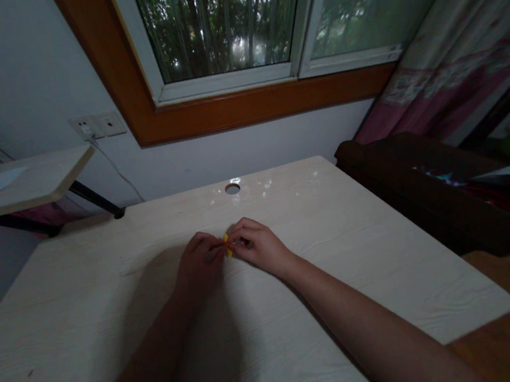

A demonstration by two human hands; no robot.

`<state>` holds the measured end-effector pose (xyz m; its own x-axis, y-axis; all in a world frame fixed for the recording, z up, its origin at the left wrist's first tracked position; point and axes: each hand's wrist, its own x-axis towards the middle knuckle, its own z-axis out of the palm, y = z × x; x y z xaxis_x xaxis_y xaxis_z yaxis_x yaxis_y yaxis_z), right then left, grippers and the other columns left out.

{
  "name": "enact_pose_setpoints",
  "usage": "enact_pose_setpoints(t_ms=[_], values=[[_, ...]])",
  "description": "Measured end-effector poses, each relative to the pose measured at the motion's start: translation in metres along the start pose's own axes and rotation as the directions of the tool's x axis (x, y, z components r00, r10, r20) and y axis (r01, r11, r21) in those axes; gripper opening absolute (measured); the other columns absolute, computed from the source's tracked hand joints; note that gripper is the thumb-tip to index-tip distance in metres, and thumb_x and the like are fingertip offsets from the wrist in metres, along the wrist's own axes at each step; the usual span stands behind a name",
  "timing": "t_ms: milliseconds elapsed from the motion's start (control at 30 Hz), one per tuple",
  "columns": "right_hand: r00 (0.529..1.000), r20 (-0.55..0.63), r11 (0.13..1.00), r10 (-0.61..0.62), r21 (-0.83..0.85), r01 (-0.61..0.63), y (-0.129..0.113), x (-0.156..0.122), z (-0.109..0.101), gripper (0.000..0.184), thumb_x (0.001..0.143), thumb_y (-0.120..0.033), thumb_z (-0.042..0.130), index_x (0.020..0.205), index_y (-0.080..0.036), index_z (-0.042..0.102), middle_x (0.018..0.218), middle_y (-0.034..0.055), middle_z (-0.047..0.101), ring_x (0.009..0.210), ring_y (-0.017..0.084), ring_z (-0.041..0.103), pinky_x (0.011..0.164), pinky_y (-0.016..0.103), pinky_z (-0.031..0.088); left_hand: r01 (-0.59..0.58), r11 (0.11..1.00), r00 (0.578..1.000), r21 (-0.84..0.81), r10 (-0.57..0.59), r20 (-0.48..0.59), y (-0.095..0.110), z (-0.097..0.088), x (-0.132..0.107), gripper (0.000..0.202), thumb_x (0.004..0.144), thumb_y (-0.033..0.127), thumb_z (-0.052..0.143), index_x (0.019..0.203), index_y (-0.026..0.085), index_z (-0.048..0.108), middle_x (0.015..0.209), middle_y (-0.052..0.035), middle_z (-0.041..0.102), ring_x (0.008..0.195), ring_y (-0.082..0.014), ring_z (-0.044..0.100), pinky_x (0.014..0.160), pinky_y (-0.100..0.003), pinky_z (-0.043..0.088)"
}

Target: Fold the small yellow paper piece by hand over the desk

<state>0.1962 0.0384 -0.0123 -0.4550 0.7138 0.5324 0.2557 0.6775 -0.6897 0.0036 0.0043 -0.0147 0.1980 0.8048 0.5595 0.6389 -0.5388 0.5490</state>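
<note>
Between my two hands is a small yellow piece (229,252), thin and mostly covered by fingertips, so its kind cannot be made out. My left hand (201,262) is closed in a pinch on its left side. From the right, my right hand (259,244) pinches the same piece with thumb and forefinger, the other fingers curled. The hands meet just above or on the pale wood-grain table (363,251), in front of the round cable hole.
A raised shelf (21,186) on black legs stands at the back left. Behind the table are a window (223,31) and a wall socket (96,126) with a plugged-in cord. Dark furniture (426,192) holding items borders the right side, below a curtain (455,61).
</note>
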Motion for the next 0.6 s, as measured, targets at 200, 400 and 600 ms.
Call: enact_pose_setpoints(t_ms=[200, 400, 600], values=[[1.000, 0.002, 0.999, -0.007, -0.039, 0.007, -0.002, -0.001, 0.000, 0.012, 0.082, -0.014, 0.066, 0.092, -0.021, 0.069, 0.091, 0.0048, 0.063, 0.078, 0.015, 0.057, 0.067, 0.027, 0.047, -0.019, 0.995, 1.000, 0.094, 0.019, 0.002, -0.001, 0.000, -0.001, 0.004, 0.086, 0.019, 0.062, 0.086, 0.019, 0.065, 0.087, -0.0033, 0.063, 0.084, -0.0169, 0.061, 0.079, -0.032, 0.052], [1.000, -0.009, 1.000, 0.011, -0.003, -0.011, -0.006, -0.002, 0.001, 0.012, 0.083, -0.015, 0.064, 0.093, -0.021, 0.068, 0.094, 0.0046, 0.062, 0.075, 0.014, 0.057, 0.064, 0.026, 0.046, -0.017, 0.998, 0.998, 0.066, 0.020, -0.054, 0.003, -0.001, 0.000, 0.003, 0.083, 0.018, 0.063, 0.081, 0.020, 0.066, 0.082, -0.0028, 0.063, 0.078, -0.0159, 0.061, 0.074, -0.031, 0.052], [1.000, -0.009, 1.000, 0.014, -0.020, -0.014, -0.011, -0.002, 0.002, 0.011, 0.080, -0.014, 0.064, 0.088, -0.021, 0.066, 0.089, 0.0040, 0.061, 0.076, 0.015, 0.057, 0.066, 0.027, 0.046, 0.026, 1.000, 0.998, 0.000, -0.026, -0.056, 0.012, -0.002, 0.002, 0.008, 0.079, 0.014, 0.063, 0.074, 0.020, 0.062, 0.075, -0.0018, 0.060, 0.072, -0.0155, 0.058, 0.067, -0.030, 0.050]])
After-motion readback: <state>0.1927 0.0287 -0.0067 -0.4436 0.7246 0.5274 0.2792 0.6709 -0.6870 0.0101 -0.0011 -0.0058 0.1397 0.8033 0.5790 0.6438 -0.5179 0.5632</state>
